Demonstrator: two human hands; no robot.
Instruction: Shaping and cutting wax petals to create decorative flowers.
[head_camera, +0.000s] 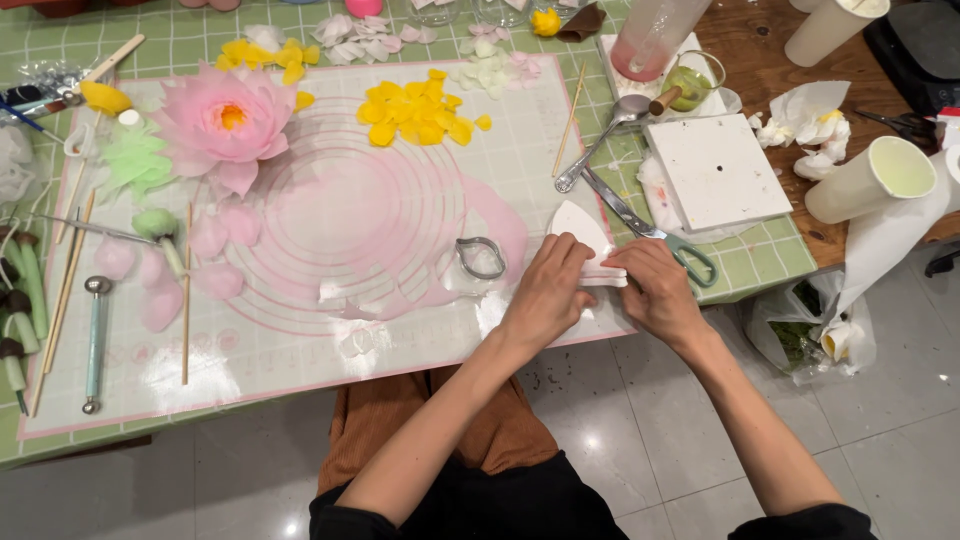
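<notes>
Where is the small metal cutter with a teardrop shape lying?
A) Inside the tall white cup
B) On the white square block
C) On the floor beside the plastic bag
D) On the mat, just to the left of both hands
D: the metal cutter lies flat on the pink-ringed mat, just left of the left hand, while the right hand is further right.

Pink flower (225, 120), yellow petals (415, 110).

Left hand (548, 290) and right hand (655, 287) side by side, palms down, fingers curled, fingertips meeting, both forearms extended forward.
</notes>
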